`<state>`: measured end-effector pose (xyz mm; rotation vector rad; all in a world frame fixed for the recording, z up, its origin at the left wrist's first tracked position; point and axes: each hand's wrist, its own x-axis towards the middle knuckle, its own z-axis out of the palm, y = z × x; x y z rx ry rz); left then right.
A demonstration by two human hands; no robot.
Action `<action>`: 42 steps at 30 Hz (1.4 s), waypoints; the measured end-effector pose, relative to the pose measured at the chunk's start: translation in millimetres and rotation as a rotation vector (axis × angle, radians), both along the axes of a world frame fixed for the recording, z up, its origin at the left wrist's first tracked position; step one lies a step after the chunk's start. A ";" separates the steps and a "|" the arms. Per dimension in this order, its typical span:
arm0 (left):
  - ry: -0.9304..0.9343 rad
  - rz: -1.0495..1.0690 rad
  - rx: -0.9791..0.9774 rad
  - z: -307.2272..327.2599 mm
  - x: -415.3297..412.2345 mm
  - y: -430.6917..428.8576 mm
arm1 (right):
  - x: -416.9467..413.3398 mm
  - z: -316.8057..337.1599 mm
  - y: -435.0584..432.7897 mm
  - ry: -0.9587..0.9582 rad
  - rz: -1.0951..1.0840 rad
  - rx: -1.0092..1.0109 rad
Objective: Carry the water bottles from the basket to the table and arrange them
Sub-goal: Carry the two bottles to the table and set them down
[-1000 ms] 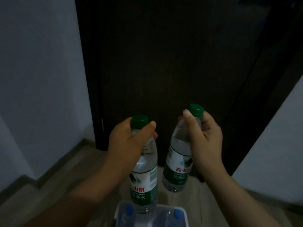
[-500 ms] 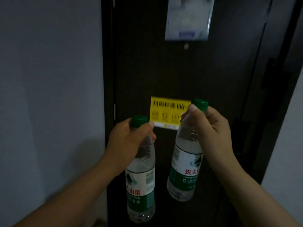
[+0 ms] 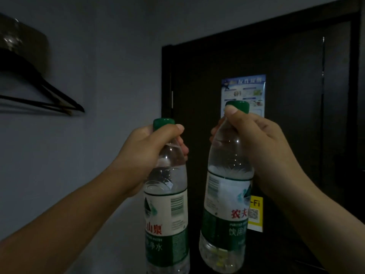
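The basket is dropping out of view as the bottles are rising. Left hand [image 3: 146, 155] fingers are clenching the left bottle [image 3: 166, 214] neck, right hand [image 3: 262, 147] fingers the right bottle [image 3: 225, 214], before the far door [image 3: 292, 135]: carrying is probably starting.

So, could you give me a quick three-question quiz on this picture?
1. True or false: the left hand grips the left bottle and the right hand grips the right bottle, both near the neck.
2. What colour are the left bottle's cap and the right bottle's cap? A red, B green, C blue.
3. Fill in: the yellow sticker is stuck on the dark ____.
Key: 1 true. 2 B. 3 door.
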<state>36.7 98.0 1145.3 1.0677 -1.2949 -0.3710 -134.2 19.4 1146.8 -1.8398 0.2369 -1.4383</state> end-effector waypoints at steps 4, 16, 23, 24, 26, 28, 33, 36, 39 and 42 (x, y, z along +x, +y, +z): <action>-0.069 0.104 -0.034 15.9 -10.3 23.3 | 3.2 5.3 0.5 -0.037 0.114 0.041; 0.043 0.618 -0.137 10.2 -74.0 61.1 | 23.8 15.6 -19.9 -0.009 0.657 0.023; 0.019 0.948 -0.116 18.1 -108.3 127.2 | 36.7 23.3 23.5 -0.046 0.948 0.081; 0.018 0.993 -0.122 18.8 -114.5 141.2 | 39.2 23.7 35.0 -0.042 0.992 0.090; 0.017 1.078 -0.137 19.5 -130.9 169.7 | 45.1 22.5 61.1 -0.037 1.092 0.106; -0.002 1.162 -0.129 18.3 -148.8 199.1 | 46.5 21.8 91.8 -0.035 1.195 0.118; -0.018 1.350 -0.124 15.4 -198.6 273.8 | 40.5 17.4 180.0 -0.030 1.405 0.138; -0.010 1.468 -0.125 16.1 -233.3 318.9 | 27.3 15.4 236.0 -0.020 1.534 0.149; -0.024 1.577 -0.118 15.6 -270.8 359.3 | 9.2 14.1 288.7 -0.031 1.644 0.143; -0.044 1.693 -0.107 13.5 -307.0 395.3 | -11.2 12.6 338.4 -0.032 1.769 0.152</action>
